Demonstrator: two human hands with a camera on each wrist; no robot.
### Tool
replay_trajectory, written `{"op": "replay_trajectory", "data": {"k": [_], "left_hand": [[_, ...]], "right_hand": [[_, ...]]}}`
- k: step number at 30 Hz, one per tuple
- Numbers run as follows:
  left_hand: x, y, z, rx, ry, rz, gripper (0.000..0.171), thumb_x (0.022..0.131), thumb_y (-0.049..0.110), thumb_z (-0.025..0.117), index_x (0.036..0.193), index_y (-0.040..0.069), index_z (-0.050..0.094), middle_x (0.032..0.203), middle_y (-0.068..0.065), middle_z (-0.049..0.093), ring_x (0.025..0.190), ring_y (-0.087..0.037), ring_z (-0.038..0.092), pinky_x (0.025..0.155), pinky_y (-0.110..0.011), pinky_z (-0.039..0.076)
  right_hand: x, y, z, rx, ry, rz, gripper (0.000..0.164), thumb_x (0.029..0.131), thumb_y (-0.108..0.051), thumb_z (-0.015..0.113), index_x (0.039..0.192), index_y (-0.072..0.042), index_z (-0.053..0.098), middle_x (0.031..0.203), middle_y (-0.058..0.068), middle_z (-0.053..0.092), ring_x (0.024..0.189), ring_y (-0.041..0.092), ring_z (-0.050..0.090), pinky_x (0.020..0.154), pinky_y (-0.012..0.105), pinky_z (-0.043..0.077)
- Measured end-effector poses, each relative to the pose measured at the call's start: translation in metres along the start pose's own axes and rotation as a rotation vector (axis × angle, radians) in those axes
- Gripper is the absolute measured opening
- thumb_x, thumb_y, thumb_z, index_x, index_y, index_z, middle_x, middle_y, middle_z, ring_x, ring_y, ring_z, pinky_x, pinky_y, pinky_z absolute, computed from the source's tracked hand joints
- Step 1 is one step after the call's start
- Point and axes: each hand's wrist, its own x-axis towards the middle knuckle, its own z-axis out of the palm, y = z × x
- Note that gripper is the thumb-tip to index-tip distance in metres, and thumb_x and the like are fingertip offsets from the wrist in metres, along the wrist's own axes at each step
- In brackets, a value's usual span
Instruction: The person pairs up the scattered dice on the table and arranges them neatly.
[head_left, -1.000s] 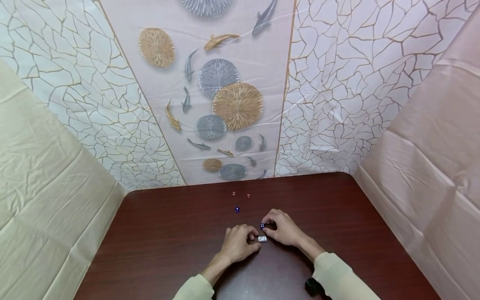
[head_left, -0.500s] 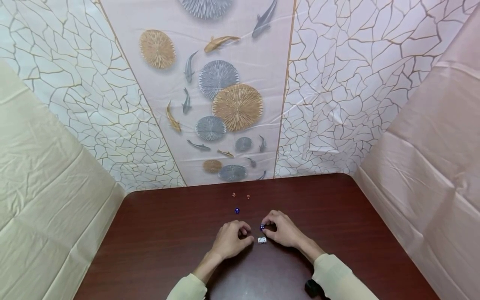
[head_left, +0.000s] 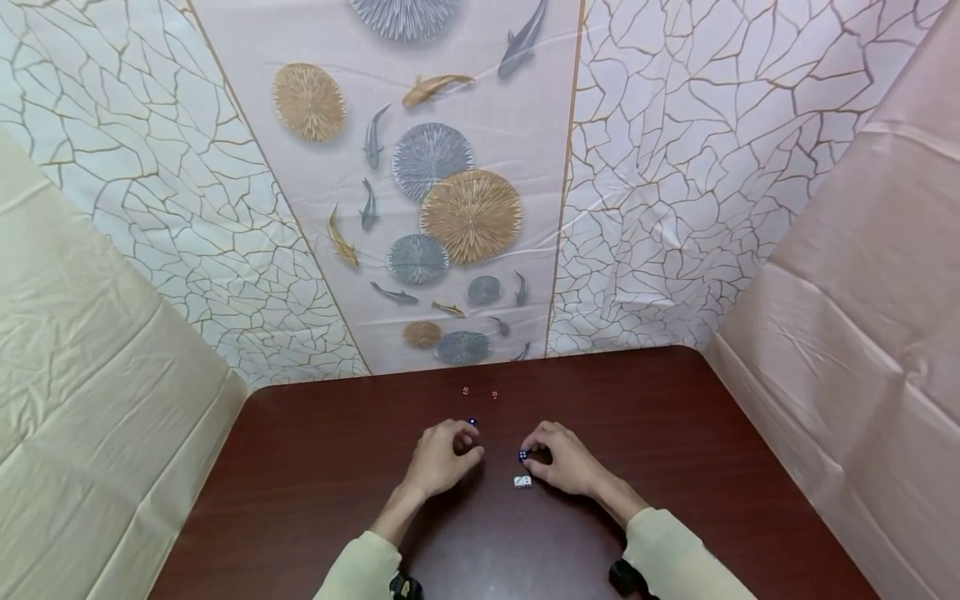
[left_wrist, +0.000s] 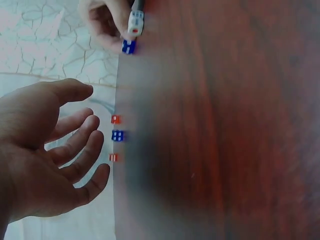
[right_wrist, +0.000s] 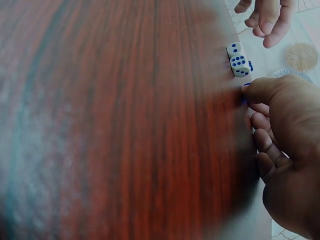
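My right hand (head_left: 567, 461) pinches a blue die (head_left: 522, 456) between thumb and finger, low over the table. Just in front of it, toward me, two white dice (head_left: 522, 482) sit side by side; their blue pips show in the right wrist view. My left hand (head_left: 441, 458) holds nothing, its fingers loosely bent. In the head view its fingertips overlap the edge of another blue die (head_left: 472, 422); in the left wrist view that blue die (left_wrist: 118, 135) lies beyond the fingers, apart from them.
Farther back lie two small red dice, one on the left (head_left: 465, 391) and one on the right (head_left: 494, 395). The dark red-brown table (head_left: 315, 467) ends at a patterned cloth wall (head_left: 450, 275). Beige cloth hangs on both sides.
My left hand has pulled away from the white dice and moved left and farther back, up to the far blue die. The right hand stays in place, still pinching its blue die.
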Motion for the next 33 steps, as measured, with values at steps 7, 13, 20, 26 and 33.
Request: {"op": "replay_trajectory", "data": {"k": [7, 13, 20, 26, 33], "left_hand": [[0.012, -0.013, -0.003, 0.013, 0.032, -0.012, 0.023, 0.094, 0.019, 0.089, 0.115, 0.010, 0.083, 0.098, 0.000, 0.079, 0.089, -0.014, 0.071, 0.080, -0.035, 0.054], [0.022, -0.026, -0.002, 0.031, 0.045, -0.043, 0.019, 0.095, 0.019, 0.089, 0.112, 0.013, 0.083, 0.099, 0.001, 0.078, 0.092, -0.014, 0.072, 0.081, -0.035, 0.056], [0.028, -0.036, -0.002, -0.013, 0.038, -0.023, 0.022, 0.095, 0.012, 0.089, 0.116, 0.008, 0.082, 0.103, -0.007, 0.079, 0.096, -0.022, 0.076, 0.088, -0.042, 0.062], [0.035, -0.042, -0.001, -0.018, 0.000, 0.014, 0.022, 0.095, 0.011, 0.088, 0.116, 0.007, 0.082, 0.104, -0.009, 0.080, 0.097, -0.022, 0.075, 0.090, -0.039, 0.060], [0.041, -0.044, 0.001, -0.017, -0.030, 0.040, 0.021, 0.096, 0.009, 0.086, 0.116, 0.007, 0.082, 0.105, -0.009, 0.079, 0.098, -0.025, 0.074, 0.091, -0.042, 0.059]], "right_hand": [[-0.001, -0.001, 0.000, 0.002, -0.001, 0.002, 0.012, 0.099, -0.012, 0.086, 0.109, -0.014, 0.082, 0.104, -0.004, 0.070, 0.098, 0.013, 0.062, 0.087, 0.030, 0.051], [0.000, -0.001, 0.000, -0.004, 0.007, -0.007, 0.012, 0.098, -0.013, 0.087, 0.109, -0.013, 0.082, 0.103, -0.003, 0.071, 0.097, 0.015, 0.064, 0.087, 0.030, 0.051], [0.000, -0.002, 0.001, 0.004, 0.006, -0.004, 0.012, 0.098, -0.012, 0.086, 0.109, -0.013, 0.082, 0.103, -0.003, 0.071, 0.097, 0.015, 0.063, 0.087, 0.029, 0.051], [0.000, -0.002, 0.001, 0.006, 0.009, -0.002, 0.012, 0.098, -0.012, 0.086, 0.109, -0.013, 0.082, 0.102, -0.002, 0.070, 0.097, 0.016, 0.063, 0.086, 0.029, 0.051], [0.000, -0.002, 0.002, 0.005, 0.023, -0.016, 0.012, 0.098, -0.011, 0.086, 0.108, -0.013, 0.081, 0.101, -0.001, 0.071, 0.097, 0.017, 0.064, 0.087, 0.031, 0.051]]}}
